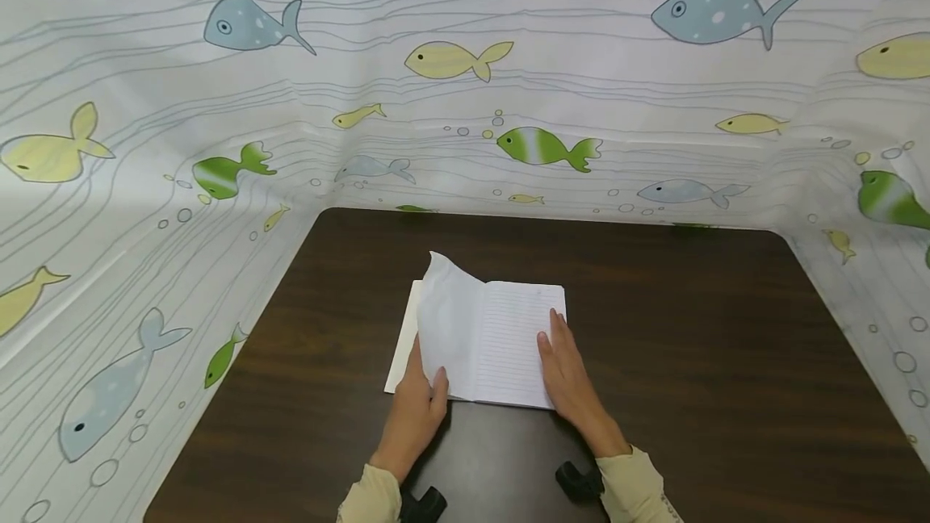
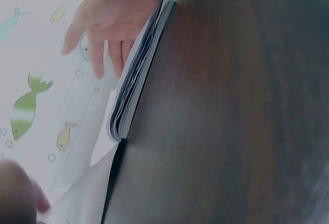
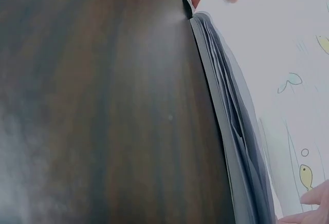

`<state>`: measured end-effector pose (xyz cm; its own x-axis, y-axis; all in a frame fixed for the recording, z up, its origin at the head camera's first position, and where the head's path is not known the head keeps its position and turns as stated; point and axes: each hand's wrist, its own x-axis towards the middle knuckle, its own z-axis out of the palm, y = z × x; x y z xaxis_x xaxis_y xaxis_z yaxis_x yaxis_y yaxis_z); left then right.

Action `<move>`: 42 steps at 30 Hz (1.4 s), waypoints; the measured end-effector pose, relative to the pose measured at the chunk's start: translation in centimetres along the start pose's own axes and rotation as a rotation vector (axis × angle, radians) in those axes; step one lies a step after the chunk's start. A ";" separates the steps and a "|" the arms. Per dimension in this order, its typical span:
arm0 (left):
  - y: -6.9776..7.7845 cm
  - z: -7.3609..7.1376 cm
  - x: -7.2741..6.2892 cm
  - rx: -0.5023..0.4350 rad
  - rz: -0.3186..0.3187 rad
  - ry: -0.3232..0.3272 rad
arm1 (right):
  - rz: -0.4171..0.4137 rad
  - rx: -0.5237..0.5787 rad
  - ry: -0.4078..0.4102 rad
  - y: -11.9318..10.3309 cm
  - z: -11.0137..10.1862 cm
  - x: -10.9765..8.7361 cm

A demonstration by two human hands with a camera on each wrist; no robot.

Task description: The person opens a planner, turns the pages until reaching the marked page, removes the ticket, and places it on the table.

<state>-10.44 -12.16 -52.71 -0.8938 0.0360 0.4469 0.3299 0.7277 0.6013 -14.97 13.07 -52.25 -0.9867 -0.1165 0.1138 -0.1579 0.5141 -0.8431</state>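
Observation:
An open notebook [image 1: 519, 345] with lined pages lies on the dark wooden table [image 1: 690, 345]. One white leaf [image 1: 449, 329] stands partly raised and leans left over the left side. My left hand [image 1: 412, 414] is at its lower left, with the fingers partly hidden behind the leaf and the thumb apart in front. At the right edge of the lined page my right hand [image 1: 569, 374] rests with straight fingers. Its spread fingers also show beyond the notebook's page edges in the left wrist view. The left hand's thumb is blurred in the right wrist view.
A white sheet printed with fish [image 1: 450, 103] rises around the back and sides of the table. Black wrist devices [image 1: 577, 481] sit under both pale yellow sleeves [image 1: 634, 487] near the front.

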 end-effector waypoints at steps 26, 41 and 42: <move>0.4 2.1 1.5 0.244 0.210 -0.538 | -0.175 -0.498 -0.113 0.7 -0.4 -1.9; -0.1 1.6 2.0 0.141 0.216 -0.524 | -0.156 -0.548 -0.139 -0.3 0.0 -1.6; -0.1 1.5 2.0 0.129 0.213 -0.523 | -0.156 -0.537 -0.145 -0.4 0.1 -1.5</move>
<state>-12.73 -11.14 -52.91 -0.8536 0.5009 0.1430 0.5089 0.7436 0.4337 -13.40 12.99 -52.16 -0.9405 -0.3214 0.1103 -0.3365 0.8362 -0.4329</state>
